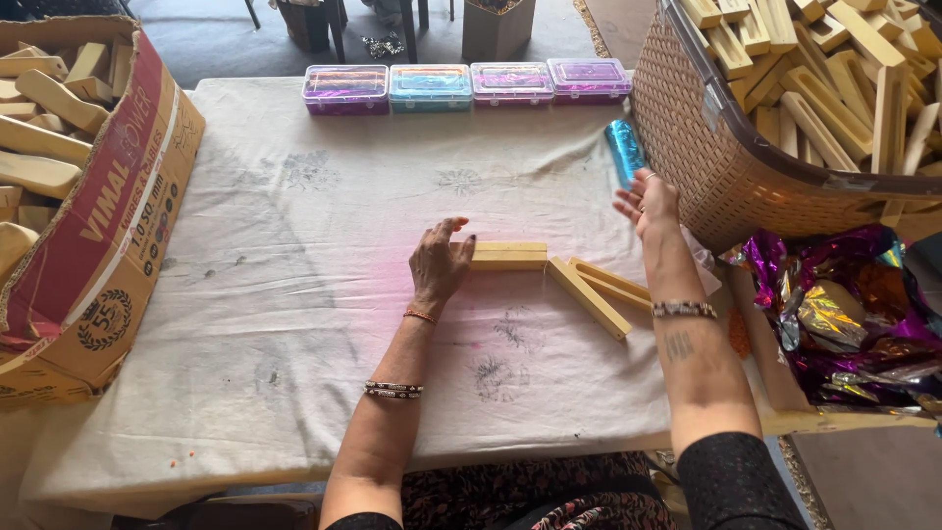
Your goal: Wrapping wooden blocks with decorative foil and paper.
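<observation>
A table (294, 294) is covered by a pale, stained cloth (324, 226) on which faint grey floral prints are seen. Along its far edge four small clear plastic boxes (466, 84) with coloured contents are lined up side by side. Near the middle a pale wooden block (508, 255) is laid flat; just to its right a forked wooden piece (599, 290) is set at a slant. A roll of shiny blue foil (624, 149) is placed beside a brown woven basket (702, 147) at the right — opposite it, on the left end, an open cardboard carton (98, 255) is rested.
</observation>
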